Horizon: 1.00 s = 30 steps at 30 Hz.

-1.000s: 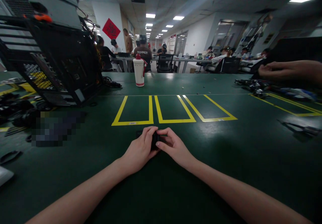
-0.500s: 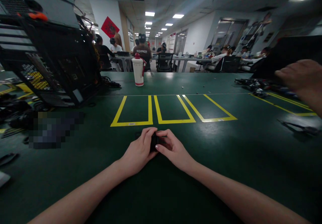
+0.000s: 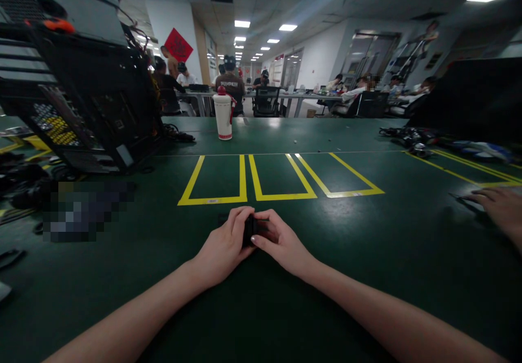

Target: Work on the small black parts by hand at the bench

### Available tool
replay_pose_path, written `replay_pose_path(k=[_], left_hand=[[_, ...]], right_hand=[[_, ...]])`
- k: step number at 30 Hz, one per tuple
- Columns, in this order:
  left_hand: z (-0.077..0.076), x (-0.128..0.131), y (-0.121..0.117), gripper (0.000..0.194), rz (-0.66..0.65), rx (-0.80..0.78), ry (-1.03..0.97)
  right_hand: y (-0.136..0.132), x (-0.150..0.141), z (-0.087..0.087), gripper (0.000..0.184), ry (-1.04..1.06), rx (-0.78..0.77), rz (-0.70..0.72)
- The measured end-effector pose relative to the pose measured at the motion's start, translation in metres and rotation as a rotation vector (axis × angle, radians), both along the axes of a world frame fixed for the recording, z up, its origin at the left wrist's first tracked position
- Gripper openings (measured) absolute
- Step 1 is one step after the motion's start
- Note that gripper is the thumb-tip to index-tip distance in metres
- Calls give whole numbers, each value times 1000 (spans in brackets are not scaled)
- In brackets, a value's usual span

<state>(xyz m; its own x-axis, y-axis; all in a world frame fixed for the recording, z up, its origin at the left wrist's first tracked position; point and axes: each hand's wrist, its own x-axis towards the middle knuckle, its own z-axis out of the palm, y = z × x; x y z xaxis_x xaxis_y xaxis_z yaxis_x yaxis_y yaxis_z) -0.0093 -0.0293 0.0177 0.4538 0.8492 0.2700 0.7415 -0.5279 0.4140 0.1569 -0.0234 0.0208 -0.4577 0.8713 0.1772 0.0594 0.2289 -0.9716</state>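
Between my hands, low on the green table point(image 3: 261, 308), is a small dark boxy object point(image 3: 249, 231) whose kind I cannot make out. My left hand point(image 3: 226, 243) wraps over its left side, fingers closed around it. From the right, my right hand point(image 3: 283, 243) grips its near edge with thumb and curled fingers. Most of the object is hidden behind the fingers. Just beyond my hands, yellow tape outlines point(image 3: 282, 195) mark three shapes on the tabletop.
An open black computer case point(image 3: 93, 107) with cables stands at the left. A white tumbler point(image 3: 223, 115) with a red lid is further back. Cables point(image 3: 411, 137) lie at the right rear. Another person's hand point(image 3: 501, 210) rests near a dark tool point(image 3: 467, 202) at the right edge.
The other person's hand at the right has come down from above the table to near the dark tool. My own hands and the dark object have stayed nearly still.
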Motion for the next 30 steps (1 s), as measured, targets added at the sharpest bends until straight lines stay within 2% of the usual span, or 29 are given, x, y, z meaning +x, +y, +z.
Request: replay_pose_path(k=[5,11,16,24,30], left_hand=[[-1,0,0,62,-6,14,-16],[-1,0,0,63,-28,16,-31],[1,0,-1,65,-47,1,-49],[4,1,-4,61,-50,-6,-52],[3,1,-3,61,-41,0,-59]], right_hand=[[-1,-1,1,22,33,-10,-3],[2,1,-2,35,15,-46,-12],[2,1,-3,31,37,-69,30],[0,2,-2,23,48,-83,23],[-2,2,0,26,26,35,-14]])
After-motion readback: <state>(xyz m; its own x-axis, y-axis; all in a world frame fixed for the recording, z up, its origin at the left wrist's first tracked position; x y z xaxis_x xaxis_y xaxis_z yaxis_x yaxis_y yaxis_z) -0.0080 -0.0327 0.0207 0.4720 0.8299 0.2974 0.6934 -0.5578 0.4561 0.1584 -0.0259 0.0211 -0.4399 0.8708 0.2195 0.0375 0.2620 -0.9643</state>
